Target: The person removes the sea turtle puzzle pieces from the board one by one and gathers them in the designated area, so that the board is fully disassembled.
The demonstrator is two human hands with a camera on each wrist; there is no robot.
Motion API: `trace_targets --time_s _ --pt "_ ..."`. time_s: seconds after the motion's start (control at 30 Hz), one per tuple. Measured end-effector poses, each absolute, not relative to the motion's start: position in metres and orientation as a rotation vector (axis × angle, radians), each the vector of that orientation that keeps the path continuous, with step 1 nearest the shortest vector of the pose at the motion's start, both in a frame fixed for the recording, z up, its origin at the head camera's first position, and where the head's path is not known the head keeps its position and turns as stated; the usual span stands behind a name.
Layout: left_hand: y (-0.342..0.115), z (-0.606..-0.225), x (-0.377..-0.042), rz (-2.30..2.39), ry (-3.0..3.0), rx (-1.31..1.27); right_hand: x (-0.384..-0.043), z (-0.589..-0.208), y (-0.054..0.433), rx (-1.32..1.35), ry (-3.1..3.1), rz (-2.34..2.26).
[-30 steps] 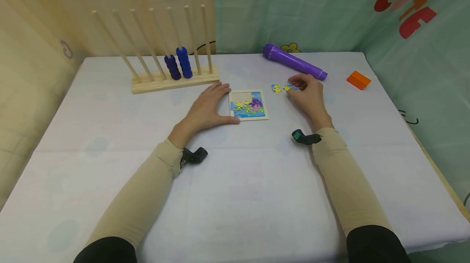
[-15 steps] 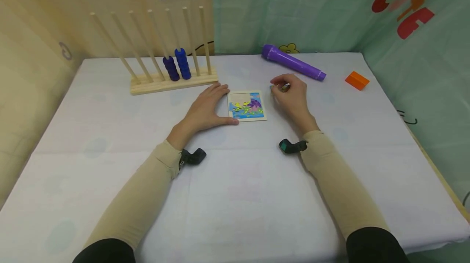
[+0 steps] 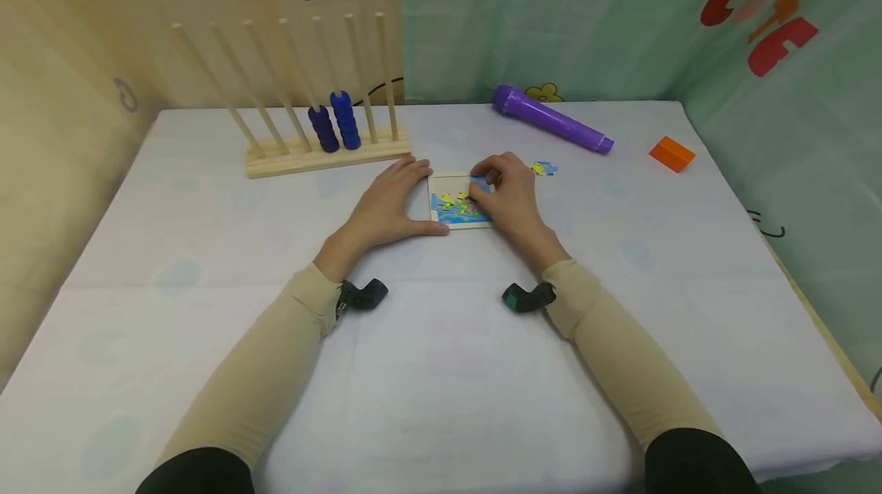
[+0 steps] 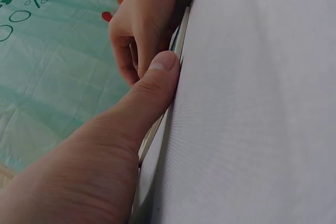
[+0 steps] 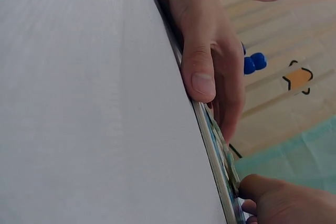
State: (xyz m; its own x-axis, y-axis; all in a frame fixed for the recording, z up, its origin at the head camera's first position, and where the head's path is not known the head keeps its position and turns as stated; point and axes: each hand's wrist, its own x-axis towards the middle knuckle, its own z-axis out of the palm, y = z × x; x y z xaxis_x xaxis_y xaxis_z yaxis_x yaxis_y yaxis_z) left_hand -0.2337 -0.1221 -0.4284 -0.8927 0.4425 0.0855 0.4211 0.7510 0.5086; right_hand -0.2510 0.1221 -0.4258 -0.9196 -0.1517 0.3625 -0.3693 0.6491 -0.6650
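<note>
A small wooden jigsaw puzzle tray [image 3: 451,183] with a bright sea picture lies mid-table, bare wood showing at its upper left. My left hand [image 3: 381,207] rests along its left side, thumb at the near corner, straight fingers at the far one. Over the tray's right part, my right hand [image 3: 511,199] pinches a puzzle piece [image 5: 230,165] between thumb and fingertips, mostly hidden by the hand in the head view. Another puzzle piece [image 3: 546,168], blue and yellow, lies just beyond the right hand. The left wrist view shows the left thumb [image 4: 152,80] against the tray's edge.
A wooden peg rack [image 3: 324,158] with dark blue and blue beads on two pegs stands at the back left. Behind the right hand lies a purple toy microphone [image 3: 554,121]. An orange block [image 3: 671,154] sits farther right. Curtains border the white-covered table.
My right hand has picked up one of the two loose pieces and carried it left over the tray. The other piece stays on the table. My left hand has kept its place.
</note>
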Motion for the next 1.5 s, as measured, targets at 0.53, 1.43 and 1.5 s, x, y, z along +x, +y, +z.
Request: trace_targets --time_s 0.53,1.43,1.5 --pt "-0.1173 -0.4246 -0.2320 0.823 2.918 0.700 -0.2548 -0.4220 0.1200 0.345 -2.562 1.086" --pt "-0.1149 -0.4238 -0.2319 0.736 2.911 0.726 -0.2577 -0.4235 0.1171 0.445 -2.612 0.810" --pt "-0.1147 -0.4239 -0.2315 0.737 2.913 0.724 -0.2588 -0.4241 0.1177 0.457 -2.648 0.804"
